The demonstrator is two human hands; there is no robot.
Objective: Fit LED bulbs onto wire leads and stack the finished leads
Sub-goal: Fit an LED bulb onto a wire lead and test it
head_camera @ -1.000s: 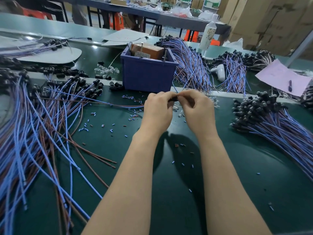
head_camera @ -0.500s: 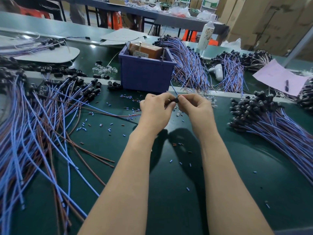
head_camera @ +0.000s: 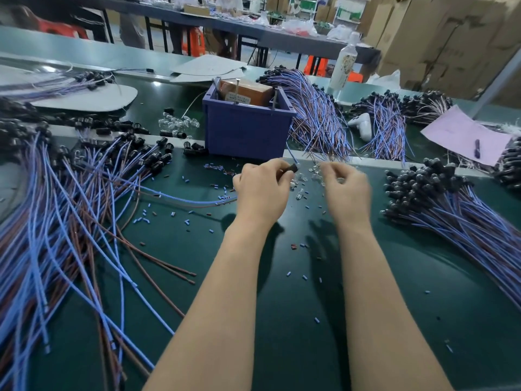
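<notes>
Right hand (head_camera: pixel 348 190) has drawn away — left hand (head_camera: pixel 262 190) pinches black cap (head_camera: pixel 291 168).

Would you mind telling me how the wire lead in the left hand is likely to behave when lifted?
Probably floppy: the wire lead trails in a loose curve across the mat from the left hand. Likely light, as a fingertip pinch on its black cap holds it. Its tail may snag on the wire pile.
</notes>
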